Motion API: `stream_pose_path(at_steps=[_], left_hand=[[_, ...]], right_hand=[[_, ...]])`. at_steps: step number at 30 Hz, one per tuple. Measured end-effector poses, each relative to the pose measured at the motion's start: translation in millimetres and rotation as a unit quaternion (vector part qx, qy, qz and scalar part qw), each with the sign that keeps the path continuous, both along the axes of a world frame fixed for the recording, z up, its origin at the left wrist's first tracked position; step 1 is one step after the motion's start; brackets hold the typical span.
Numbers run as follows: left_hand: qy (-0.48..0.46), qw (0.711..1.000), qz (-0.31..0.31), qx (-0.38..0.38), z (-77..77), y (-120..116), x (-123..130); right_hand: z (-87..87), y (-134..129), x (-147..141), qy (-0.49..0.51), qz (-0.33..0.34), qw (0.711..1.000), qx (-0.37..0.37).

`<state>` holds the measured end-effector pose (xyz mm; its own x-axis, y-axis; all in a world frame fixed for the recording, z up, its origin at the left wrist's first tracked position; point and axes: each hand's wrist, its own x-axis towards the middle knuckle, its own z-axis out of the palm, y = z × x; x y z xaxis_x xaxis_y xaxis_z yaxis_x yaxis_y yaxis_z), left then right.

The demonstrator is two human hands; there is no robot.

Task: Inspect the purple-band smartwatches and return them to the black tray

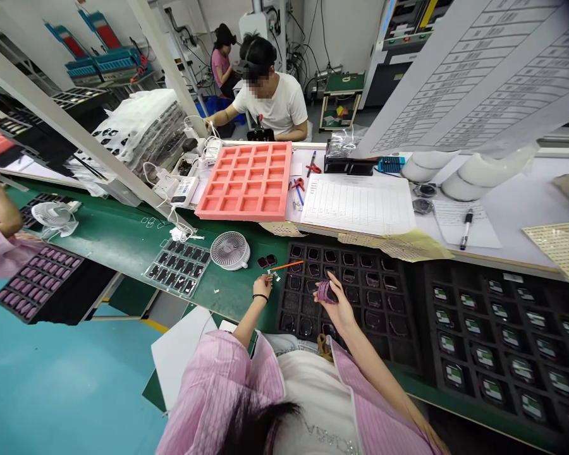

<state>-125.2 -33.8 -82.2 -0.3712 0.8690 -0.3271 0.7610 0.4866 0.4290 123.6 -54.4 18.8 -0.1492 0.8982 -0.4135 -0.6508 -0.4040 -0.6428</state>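
Observation:
My left hand (262, 286) is at the green bench's near side, its fingertips together at small white pieces (275, 276); what they grip is too small to make out. Just beyond it lie two dark square parts (267, 260) and an orange stick (287, 266). My right hand (336, 298) is closed around a small stack of purple-edged parts (326, 291), held above a black foam tray (291, 300). Many of that tray's compartments hold dark, rounded-square parts; some on its left side hold none.
A white fan (230, 251) and a clear tray of dark pieces (177, 266) stand left. A pink foam tray (246, 180) and papers (359, 202) lie on the raised shelf. Another black tray (502, 341) is at right. A person (279, 101) sits opposite.

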Motion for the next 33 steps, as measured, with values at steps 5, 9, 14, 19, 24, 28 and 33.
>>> stream_pose_path(at_steps=[5,9,14,19,24,28,33], left_hand=[[-0.003,1.000,0.010,-0.001,-1.6,0,-3],[-0.001,1.000,0.029,0.003,-0.9,-3,-2],[-0.015,0.998,0.064,0.000,0.6,-3,0],[-0.059,0.993,0.105,0.018,13.0,2,-3],[-0.153,0.980,0.099,0.082,48.8,2,18],[-0.247,0.956,0.044,0.150,85.2,-5,68],[-0.439,0.857,0.008,0.270,116.5,-15,121]], right_hand=[[0.5,0,-2,0.003,-0.004,1.000,-0.009],[0.3,-1,-1,0.004,0.003,1.000,-0.009],[-2.8,-1,-1,-0.007,0.001,1.000,-0.006],[-2.2,-1,-2,-0.005,0.005,1.000,0.004],[8.6,-1,-3,0.007,-0.003,1.000,0.017],[18.9,0,-9,0.019,-0.008,0.999,0.027],[27.4,3,-13,0.009,-0.027,0.999,0.037]])
